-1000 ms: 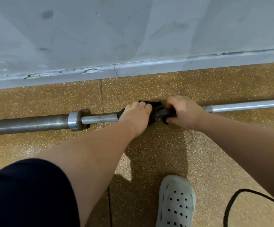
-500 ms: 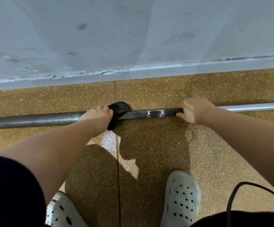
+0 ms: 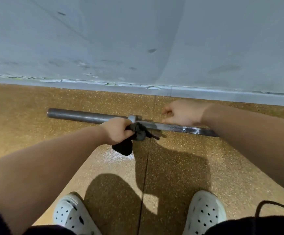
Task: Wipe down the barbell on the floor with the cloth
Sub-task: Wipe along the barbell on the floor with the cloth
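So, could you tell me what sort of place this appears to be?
Probably a gym or weight room: a steel barbell lies on a speckled floor beside a scuffed grey wall, and the left hand grips a dark cloth at its collar.

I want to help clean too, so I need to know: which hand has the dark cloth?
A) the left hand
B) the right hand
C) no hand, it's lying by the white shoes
A: the left hand grips the dark cloth right at the barbell, while the right hand has no cloth in it.
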